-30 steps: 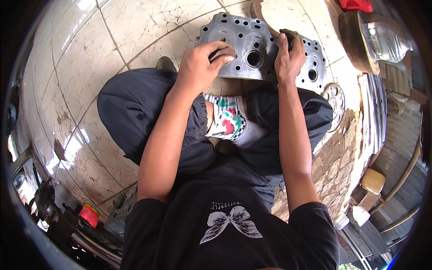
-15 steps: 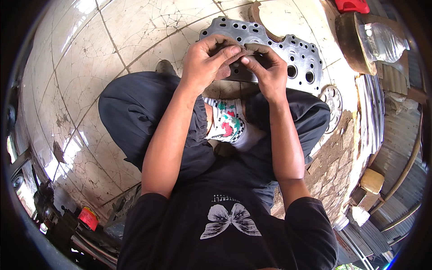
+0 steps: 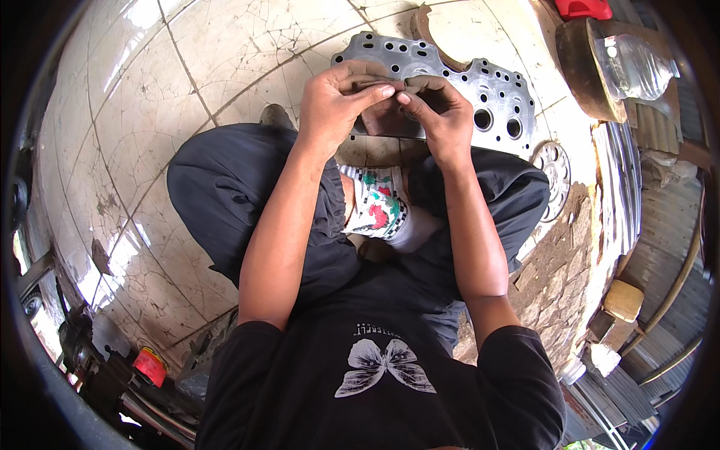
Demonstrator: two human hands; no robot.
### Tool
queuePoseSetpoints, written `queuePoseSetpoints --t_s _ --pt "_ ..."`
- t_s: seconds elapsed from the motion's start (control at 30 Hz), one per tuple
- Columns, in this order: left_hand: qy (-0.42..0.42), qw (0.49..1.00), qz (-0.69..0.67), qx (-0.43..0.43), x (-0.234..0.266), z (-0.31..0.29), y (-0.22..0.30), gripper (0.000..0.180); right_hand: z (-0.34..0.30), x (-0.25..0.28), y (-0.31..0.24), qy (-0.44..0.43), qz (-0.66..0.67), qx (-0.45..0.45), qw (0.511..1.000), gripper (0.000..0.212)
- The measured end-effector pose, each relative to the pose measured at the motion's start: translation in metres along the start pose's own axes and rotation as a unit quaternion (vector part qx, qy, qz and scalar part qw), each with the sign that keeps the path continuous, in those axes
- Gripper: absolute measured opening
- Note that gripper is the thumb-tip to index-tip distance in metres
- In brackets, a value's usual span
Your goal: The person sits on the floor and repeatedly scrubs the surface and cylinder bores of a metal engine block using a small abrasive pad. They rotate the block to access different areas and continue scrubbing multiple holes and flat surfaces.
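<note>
A small reddish-brown piece of sandpaper [image 3: 384, 122] hangs between my two hands, over a flat grey metal cylinder head [image 3: 491, 95]. My left hand [image 3: 341, 94] pinches its upper edge between thumb and fingers. Thumb and fingertips of my right hand [image 3: 441, 112] close on the other end of that edge, and the two thumb tips almost meet. Round holes of different sizes pierce the cylinder head, which lies on the tiled floor just past my crossed legs. My hands and the sandpaper hide its near left part.
A curved rusty metal piece [image 3: 429, 34] lies beyond the cylinder head. To its right, a round holed metal plate [image 3: 552, 180] rests by my knee. Farther right are a clear plastic bottle [image 3: 636, 67] and a red object [image 3: 583, 8]. A red can [image 3: 150, 366] stands lower left.
The sandpaper has been turned and spread, so more of its flat face hangs below my fingers. Both hands have shifted slightly left and keep their pinch.
</note>
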State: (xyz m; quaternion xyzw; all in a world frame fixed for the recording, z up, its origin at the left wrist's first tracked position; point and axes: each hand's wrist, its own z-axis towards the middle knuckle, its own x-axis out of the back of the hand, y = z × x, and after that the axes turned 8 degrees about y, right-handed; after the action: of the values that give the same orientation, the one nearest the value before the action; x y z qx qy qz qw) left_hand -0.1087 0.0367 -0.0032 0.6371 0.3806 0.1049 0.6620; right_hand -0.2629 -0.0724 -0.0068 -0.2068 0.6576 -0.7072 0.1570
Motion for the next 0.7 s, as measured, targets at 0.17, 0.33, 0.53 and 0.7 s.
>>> queuePoseSetpoints --t_s 0.17,0.33,0.53,0.7 --pt "0.012 1.0 0.009 0.017 0.007 0.003 -0.007 0.029 0.0 -0.002 -0.005 -0.002 -0.025 0.008 1.0 0.023" --pt "0.01 0.998 0.024 0.061 0.008 0.002 -0.002 0.031 -0.002 -0.002 -0.008 -0.003 -0.013 -0.001 1.0 0.021" --pt "-0.012 0.998 0.02 0.06 0.005 0.001 0.003 0.031 -0.001 -0.001 -0.002 0.032 -0.034 0.031 0.998 0.02" --pt "-0.022 0.999 0.021 0.035 0.006 0.002 0.0 0.029 -0.002 -0.002 -0.001 0.036 -0.11 0.08 0.99 0.02"
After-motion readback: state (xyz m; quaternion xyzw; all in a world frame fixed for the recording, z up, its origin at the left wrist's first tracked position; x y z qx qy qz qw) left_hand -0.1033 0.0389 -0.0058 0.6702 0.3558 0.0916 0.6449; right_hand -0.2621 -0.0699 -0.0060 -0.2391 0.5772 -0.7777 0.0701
